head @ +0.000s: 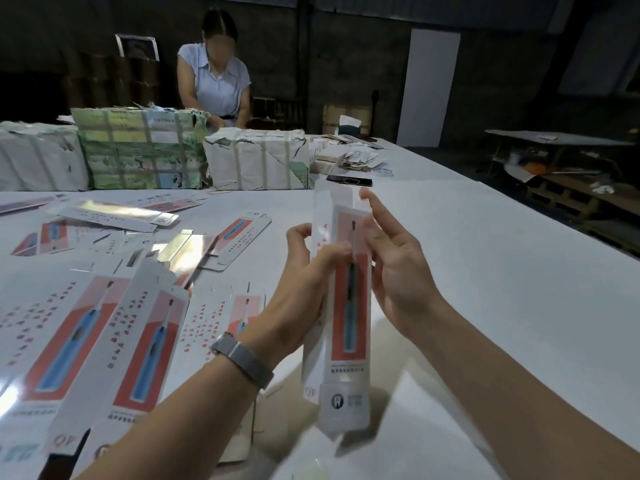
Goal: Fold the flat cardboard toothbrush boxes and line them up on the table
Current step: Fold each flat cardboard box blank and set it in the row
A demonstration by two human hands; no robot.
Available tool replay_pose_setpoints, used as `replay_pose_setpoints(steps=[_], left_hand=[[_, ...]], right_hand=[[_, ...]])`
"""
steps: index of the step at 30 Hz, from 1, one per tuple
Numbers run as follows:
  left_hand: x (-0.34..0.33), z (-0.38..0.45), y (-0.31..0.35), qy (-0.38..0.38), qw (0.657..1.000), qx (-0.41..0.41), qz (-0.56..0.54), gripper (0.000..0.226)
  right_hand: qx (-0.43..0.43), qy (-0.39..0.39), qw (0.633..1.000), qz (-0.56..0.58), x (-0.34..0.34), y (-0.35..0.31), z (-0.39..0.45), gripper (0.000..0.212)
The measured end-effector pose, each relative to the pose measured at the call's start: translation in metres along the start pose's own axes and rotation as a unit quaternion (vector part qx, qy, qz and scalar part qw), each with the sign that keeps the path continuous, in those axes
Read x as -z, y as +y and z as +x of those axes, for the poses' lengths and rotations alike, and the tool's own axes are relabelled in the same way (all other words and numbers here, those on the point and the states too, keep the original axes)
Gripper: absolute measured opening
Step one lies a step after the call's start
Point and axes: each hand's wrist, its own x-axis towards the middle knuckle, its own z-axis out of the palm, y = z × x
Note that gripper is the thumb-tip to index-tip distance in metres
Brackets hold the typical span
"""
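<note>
Centre frame, the box (346, 306) stands on end above the counter (485, 271), long axis running up the picture. Left hand (304, 271) pinches its left edge; right hand (391, 268), fingers loose, touches the right.

So the box (341, 306) is sitting up off the surface (485, 271), front and center, with the left hand (304, 285) on its left side and the right hand (394, 268) on its right. Flat boxes (104, 323) are lying scattered to the left. Wrapped bundles (256, 157) are lining the far edge, with a person (214, 74) standing behind them.
</note>
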Motion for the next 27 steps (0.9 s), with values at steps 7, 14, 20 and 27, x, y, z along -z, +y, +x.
replay_pose_setpoints(steps=[7, 14, 20, 27], left_hand=[[-0.004, 0.002, -0.002, 0.087, 0.963, -0.181, 0.178, 0.05], [-0.004, 0.009, 0.003, 0.005, 0.976, -0.157, 0.153, 0.041], [-0.009, 0.005, -0.003, 0.034, 0.983, -0.162, 0.084, 0.026], [-0.003, 0.003, -0.003, -0.015, 0.991, -0.121, 0.046, 0.031]], right_hand=[[0.033, 0.008, 0.999, 0.027, -0.019, 0.006, -0.009, 0.048], [0.033, 0.032, 0.999, -0.011, -0.015, 0.008, -0.007, 0.036], [0.025, 0.071, 0.997, -0.026, -0.017, 0.007, -0.008, 0.026], [0.056, 0.108, 0.992, -0.035, -0.013, 0.007, -0.002, 0.021]])
